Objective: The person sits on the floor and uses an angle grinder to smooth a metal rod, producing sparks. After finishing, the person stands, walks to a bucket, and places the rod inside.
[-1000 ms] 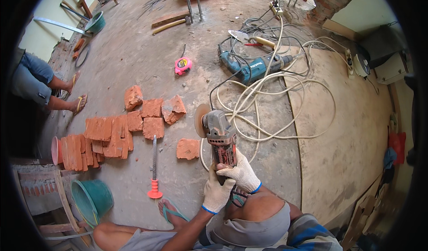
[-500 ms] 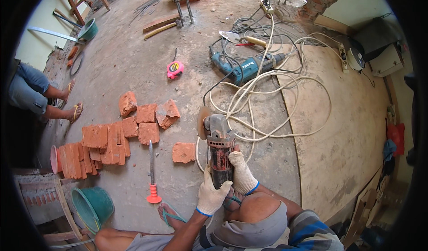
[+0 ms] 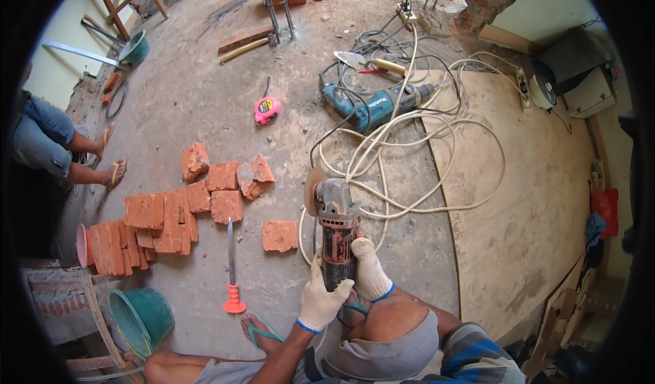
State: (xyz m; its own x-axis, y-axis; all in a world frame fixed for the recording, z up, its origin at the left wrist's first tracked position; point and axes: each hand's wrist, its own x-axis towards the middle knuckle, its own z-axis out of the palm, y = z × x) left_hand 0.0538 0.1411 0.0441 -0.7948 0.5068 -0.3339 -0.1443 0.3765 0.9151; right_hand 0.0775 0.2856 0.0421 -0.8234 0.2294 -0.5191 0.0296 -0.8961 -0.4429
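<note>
Both my hands wear white knit gloves and hold an angle grinder [image 3: 338,230], its body dark and red with a grey head. My left hand [image 3: 322,297] wraps round the rear of the body. My right hand [image 3: 371,268] grips its right side, the fingers partly hidden behind the tool. A brownish cutting disc [image 3: 314,190] sits on the left of the grinder's head. To the left of the grinder, a single brick piece [image 3: 280,236] lies on the concrete floor. Farther left rests a chisel [image 3: 232,268] with an orange grip, pointing away from me.
Stacked bricks [image 3: 147,213] and a green bucket [image 3: 142,319] stand at left. A teal rotary hammer [image 3: 382,106] lies among tangled cables [image 3: 389,135]. A pink tape measure [image 3: 267,109] lies ahead. A plywood sheet [image 3: 518,200] covers the right side. Another person's legs [image 3: 51,142] show far left.
</note>
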